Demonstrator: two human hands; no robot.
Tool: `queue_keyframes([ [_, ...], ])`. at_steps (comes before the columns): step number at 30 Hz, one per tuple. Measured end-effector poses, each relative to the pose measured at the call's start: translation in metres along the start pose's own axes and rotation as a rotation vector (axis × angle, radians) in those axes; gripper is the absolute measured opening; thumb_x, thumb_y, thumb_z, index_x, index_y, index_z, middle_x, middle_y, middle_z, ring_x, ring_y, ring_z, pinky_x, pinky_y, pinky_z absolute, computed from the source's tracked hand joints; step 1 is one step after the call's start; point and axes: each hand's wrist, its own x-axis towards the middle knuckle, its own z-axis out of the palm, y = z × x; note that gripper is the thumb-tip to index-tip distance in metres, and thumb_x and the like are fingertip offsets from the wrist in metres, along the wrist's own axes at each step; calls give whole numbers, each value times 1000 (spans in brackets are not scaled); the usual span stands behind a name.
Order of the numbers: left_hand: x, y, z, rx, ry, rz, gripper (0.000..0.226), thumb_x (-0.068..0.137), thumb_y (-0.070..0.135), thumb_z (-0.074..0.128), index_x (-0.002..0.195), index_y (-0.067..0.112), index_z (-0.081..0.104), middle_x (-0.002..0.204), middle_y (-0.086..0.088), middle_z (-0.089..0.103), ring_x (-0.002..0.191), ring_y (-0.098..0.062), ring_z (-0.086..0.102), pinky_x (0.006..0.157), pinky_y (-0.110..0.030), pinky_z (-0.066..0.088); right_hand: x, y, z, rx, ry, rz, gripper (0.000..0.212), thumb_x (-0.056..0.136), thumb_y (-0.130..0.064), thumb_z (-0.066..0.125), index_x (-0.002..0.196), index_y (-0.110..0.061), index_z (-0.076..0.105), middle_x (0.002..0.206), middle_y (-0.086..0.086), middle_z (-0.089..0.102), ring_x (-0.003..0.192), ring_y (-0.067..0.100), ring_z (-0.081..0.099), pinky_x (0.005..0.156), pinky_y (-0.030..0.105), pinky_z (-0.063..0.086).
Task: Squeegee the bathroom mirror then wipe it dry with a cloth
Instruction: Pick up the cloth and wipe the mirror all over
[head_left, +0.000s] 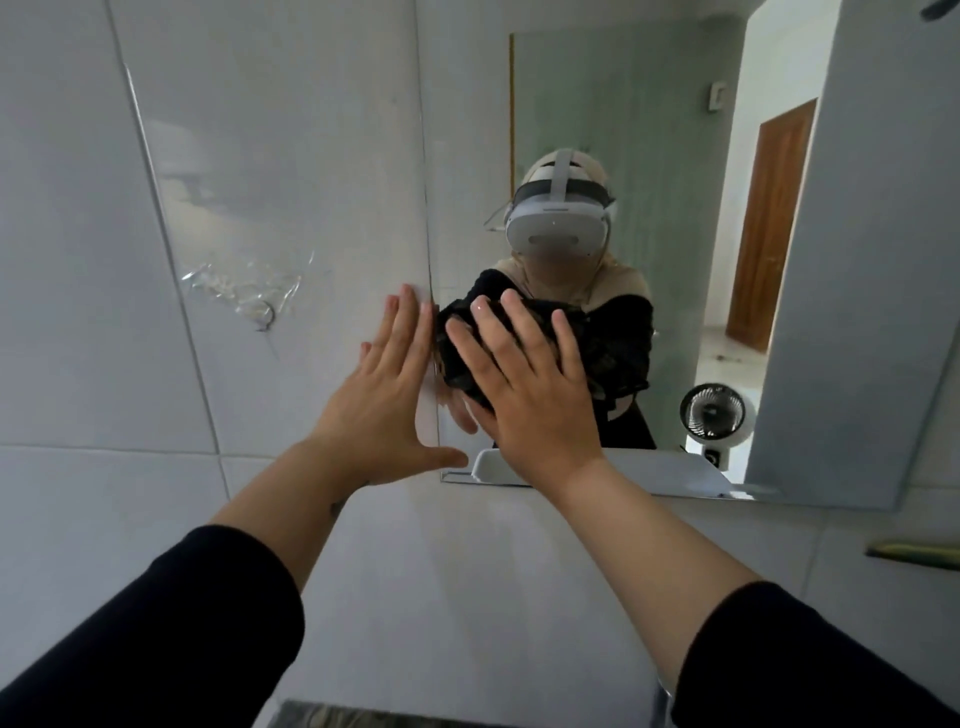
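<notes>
The bathroom mirror (675, 130) hangs on the tiled wall, filling the upper right of the head view. My right hand (524, 384) lies flat with spread fingers on a dark cloth (457, 358), pressing it against the mirror's lower left corner. My left hand (384, 395) rests flat and open on the wall tile right at the mirror's left edge, thumb stretched toward the mirror's bottom corner. Most of the cloth is hidden under my right hand. No squeegee is in view.
A white shelf or tray (670, 470) shows along the mirror's bottom edge. Peeling clear tape and a hook (260, 309) stick to the tile at left. A yellowish bar (914, 553) juts from the wall at lower right. The mirror reflects a person, a small fan (711, 413) and a wooden door.
</notes>
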Motion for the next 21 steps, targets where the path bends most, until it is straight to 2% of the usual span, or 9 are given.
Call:
queue_keyframes([
  [5,-3,2,10,55,20,-11,145,51,79,61,143,13,-30,151,-4,-39,139,-21,-34,117,-50,1,-19,-7,8,-14,-7,-94,61,96,-44,48,149,-22,29,152,5,36,142,27,29,114,50,24],
  [9,-16,13,27,62,13,-103,143,53,80,60,143,15,-30,152,-5,-36,141,-22,-31,116,-57,3,-30,-1,4,-21,-72,-148,64,95,-46,48,150,-22,25,153,5,34,143,27,26,114,50,23],
  [12,-28,25,45,53,2,-187,141,58,80,59,142,14,-32,149,-5,-41,139,-22,-35,115,-58,-2,-44,13,-1,-56,-126,-193,64,95,-46,43,151,-21,22,155,7,29,145,28,22,115,50,20],
  [17,-36,33,66,-6,0,-260,142,60,77,63,138,14,-38,148,-6,-43,137,-21,-37,116,-56,-3,-72,41,-7,-101,-112,-84,70,92,-47,54,151,-23,23,156,6,29,145,26,23,114,51,22],
  [21,-35,33,72,-35,20,-261,146,57,75,68,141,13,-34,148,-6,-43,138,-20,-37,116,-54,-2,-100,66,-12,-33,-88,49,62,96,-40,47,150,-23,22,156,7,27,145,27,20,115,53,18],
])
